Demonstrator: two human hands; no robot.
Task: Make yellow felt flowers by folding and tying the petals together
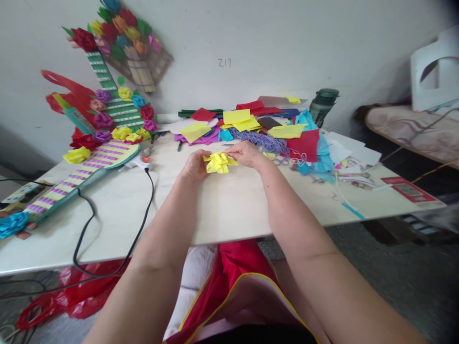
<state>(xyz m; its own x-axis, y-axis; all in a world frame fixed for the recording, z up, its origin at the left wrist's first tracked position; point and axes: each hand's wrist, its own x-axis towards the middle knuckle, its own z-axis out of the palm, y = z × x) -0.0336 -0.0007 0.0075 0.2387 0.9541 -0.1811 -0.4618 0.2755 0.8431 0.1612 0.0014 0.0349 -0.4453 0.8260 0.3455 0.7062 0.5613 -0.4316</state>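
A crumpled yellow paper flower point(218, 163) is held between my two hands, just above the white table point(233, 210). My left hand point(196, 165) grips its left side, fingers curled behind the petals. At the upper right edge, my right hand point(245, 154) pinches a petal between thumb and fingers. Behind the hands lie yellow paper squares point(236, 116), a tangle of purple yarn point(260, 139) and a red paper sheet point(304, 145).
On the left stand decorated cardboard pieces point(122, 112) with paper flowers, near a black cable point(152, 191) and a glue gun point(138, 163). A dark green bottle point(322, 107) stands at the back right. Blue paper point(324, 157) and scraps cover the right side.
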